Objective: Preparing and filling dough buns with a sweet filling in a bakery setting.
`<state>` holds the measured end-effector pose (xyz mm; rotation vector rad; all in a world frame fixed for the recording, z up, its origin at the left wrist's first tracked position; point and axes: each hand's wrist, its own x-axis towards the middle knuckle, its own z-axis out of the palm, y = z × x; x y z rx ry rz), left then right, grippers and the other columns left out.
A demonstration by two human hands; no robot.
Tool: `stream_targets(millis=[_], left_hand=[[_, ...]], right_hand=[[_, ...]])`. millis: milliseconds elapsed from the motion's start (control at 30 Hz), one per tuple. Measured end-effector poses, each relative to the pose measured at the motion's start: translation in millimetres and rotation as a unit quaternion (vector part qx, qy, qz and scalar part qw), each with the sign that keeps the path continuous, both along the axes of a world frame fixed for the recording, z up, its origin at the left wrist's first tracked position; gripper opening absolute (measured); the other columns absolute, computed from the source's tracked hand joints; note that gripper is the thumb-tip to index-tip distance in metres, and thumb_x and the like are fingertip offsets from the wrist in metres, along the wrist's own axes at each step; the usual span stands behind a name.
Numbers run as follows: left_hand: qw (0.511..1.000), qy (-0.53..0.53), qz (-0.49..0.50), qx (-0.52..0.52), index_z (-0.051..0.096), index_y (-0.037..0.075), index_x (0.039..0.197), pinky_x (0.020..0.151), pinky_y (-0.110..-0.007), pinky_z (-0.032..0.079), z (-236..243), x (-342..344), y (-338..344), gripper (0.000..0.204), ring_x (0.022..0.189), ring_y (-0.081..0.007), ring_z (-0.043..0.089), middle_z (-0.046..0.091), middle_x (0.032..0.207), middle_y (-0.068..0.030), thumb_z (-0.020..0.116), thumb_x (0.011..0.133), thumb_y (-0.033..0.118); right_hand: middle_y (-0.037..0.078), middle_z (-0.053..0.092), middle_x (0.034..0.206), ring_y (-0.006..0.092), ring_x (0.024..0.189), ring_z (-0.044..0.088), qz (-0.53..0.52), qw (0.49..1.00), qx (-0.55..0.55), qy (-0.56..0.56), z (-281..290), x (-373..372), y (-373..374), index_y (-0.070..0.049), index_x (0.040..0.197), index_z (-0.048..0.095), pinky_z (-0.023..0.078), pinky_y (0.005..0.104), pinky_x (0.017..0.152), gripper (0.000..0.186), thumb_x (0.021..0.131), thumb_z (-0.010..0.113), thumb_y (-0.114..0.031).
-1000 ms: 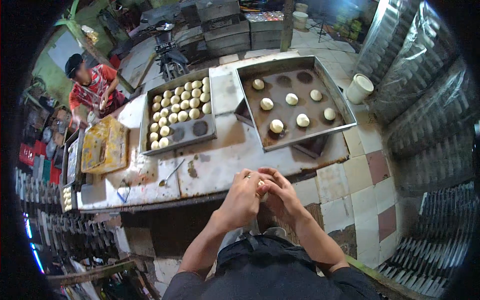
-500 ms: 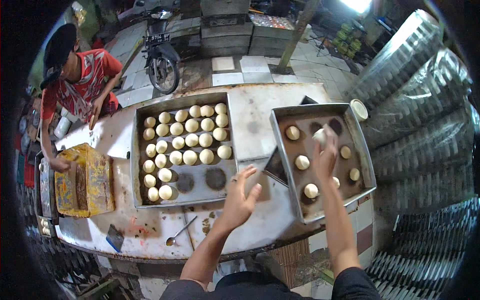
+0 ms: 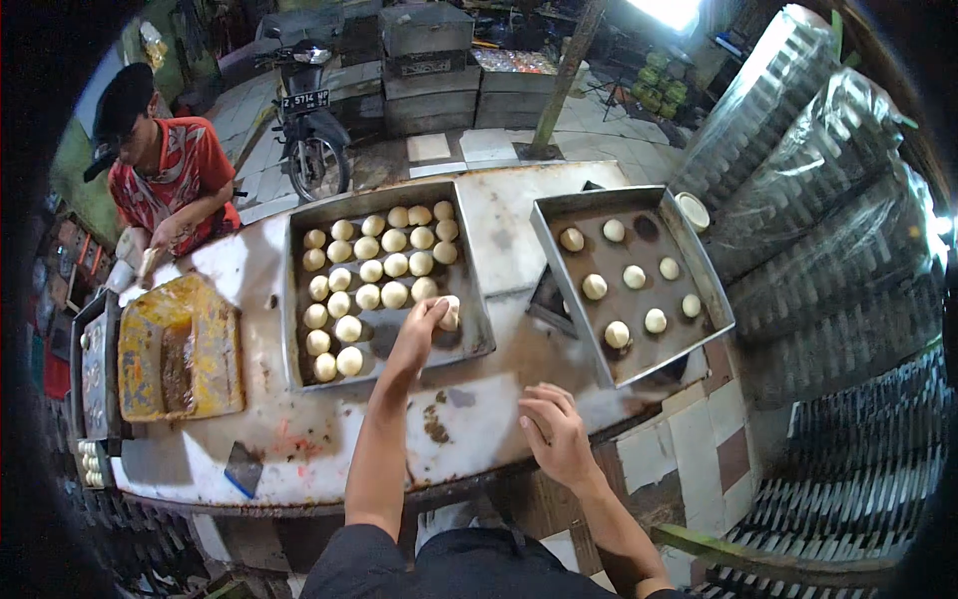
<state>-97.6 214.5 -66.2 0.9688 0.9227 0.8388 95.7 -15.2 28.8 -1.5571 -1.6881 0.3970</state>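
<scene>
My left hand reaches over the left metal tray, pinching a pale dough ball above its front right part, where dark round marks show. Rows of smooth dough balls fill much of that tray. My right hand hangs over the table's front edge, fingers loosely curved and apart, holding nothing. To its upper right, a second metal tray holds several spaced dough balls and one bare dark mark.
A person in red works at the table's far left, beside a yellow stained tub and another tray. A blue-edged scraper lies near the front. A motorbike stands behind; tall plastic-wrapped stacks line the right.
My right hand has left the right tray, where a ball now sits at the back, and drawn down toward me. My left hand has moved into the left tray and gripped a ball.
</scene>
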Motion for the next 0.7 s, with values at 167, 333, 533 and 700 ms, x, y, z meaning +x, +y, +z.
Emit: stream_targets(millis=[167,333,533,700], left_hand=[[0.993,-0.029,-0.111,-0.029,0.066,0.001,0.119,0.084,-0.029,0.054,79,-53,-166,0.029,0.090,-0.0151,0.068,0.073,0.103,-0.0074,0.066,0.102,0.024],[0.992,-0.030,0.041,-0.116,0.070,0.000,0.115,0.077,-0.026,0.053,36,-98,-274,0.027,0.087,-0.0090,0.064,0.071,0.099,-0.0027,0.062,0.104,0.024],[0.930,-0.187,0.262,-0.180,0.064,-0.005,0.123,0.096,-0.037,0.055,36,-251,-305,0.026,0.109,-0.0215,0.068,0.070,0.117,-0.0115,0.060,0.103,0.012],[0.939,-0.119,0.303,-0.108,0.063,-0.007,0.122,0.095,-0.035,0.055,49,-358,-320,0.030,0.105,-0.0197,0.068,0.071,0.114,-0.0119,0.064,0.101,0.015]], right_hand=[[0.020,0.069,0.111,0.0377,0.107,0.062,-0.048,0.987,0.126,0.088,20,-75,-36,0.002,0.105,0.069,0.047,0.0454,0.098,0.021,0.098,0.056,-0.014],[0.018,0.065,0.095,0.0387,0.093,0.058,0.053,0.980,0.177,0.079,-62,-151,-24,0.001,0.096,0.067,0.043,0.0471,0.090,0.024,0.098,0.055,-0.019],[0.017,0.065,0.095,0.0357,0.096,0.061,0.200,0.966,0.067,-0.146,-98,-232,14,-0.001,0.090,0.065,0.049,0.0440,0.087,0.010,0.091,0.059,-0.008],[0.016,0.064,0.109,0.0304,0.111,0.059,0.283,0.874,-0.011,-0.394,-138,-229,59,-0.002,0.099,0.066,0.049,0.0424,0.097,0.016,0.084,0.061,-0.006]])
